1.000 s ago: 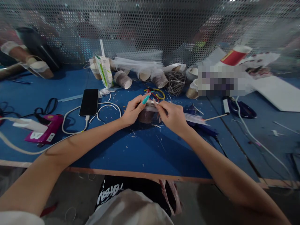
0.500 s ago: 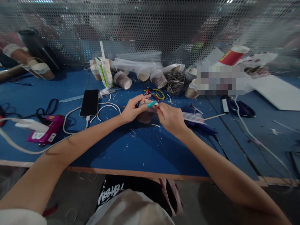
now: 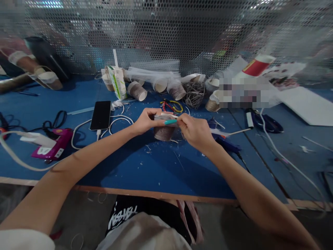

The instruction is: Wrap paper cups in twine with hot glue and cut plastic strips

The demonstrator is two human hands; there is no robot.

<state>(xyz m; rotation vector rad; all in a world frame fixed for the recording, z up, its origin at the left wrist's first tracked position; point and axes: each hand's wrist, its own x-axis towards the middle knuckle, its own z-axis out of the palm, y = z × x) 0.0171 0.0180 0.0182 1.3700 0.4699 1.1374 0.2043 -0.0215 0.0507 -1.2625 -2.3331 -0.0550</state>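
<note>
A cord-wound cardboard tube (image 3: 163, 133) stands on the blue table between my hands. My left hand (image 3: 145, 121) grips it at its top rim, thumb stretched along the near side. At that thumb's tip is a slim turquoise piece (image 3: 170, 122); whether it is a long nail or a tool I cannot tell. My right hand (image 3: 195, 132) is closed in a pinch at the tube's right side, on pale translucent strips (image 3: 220, 132) that stick out beyond the knuckles. Its fingertips are partly hidden. Behind the tube lie red and yellow-handled pliers (image 3: 171, 105).
A phone (image 3: 101, 115) on a white cable and a magenta device (image 3: 53, 146) lie left. More wound tubes (image 3: 137, 91), a drink carton (image 3: 118, 83) and a wire tangle (image 3: 194, 93) line the mesh screen. A dark blue corded tool (image 3: 229, 145) lies right.
My right hand has shifted slightly right and down. The turquoise piece has turned from slanted to nearly level. More of the wound tube shows beneath my hands.
</note>
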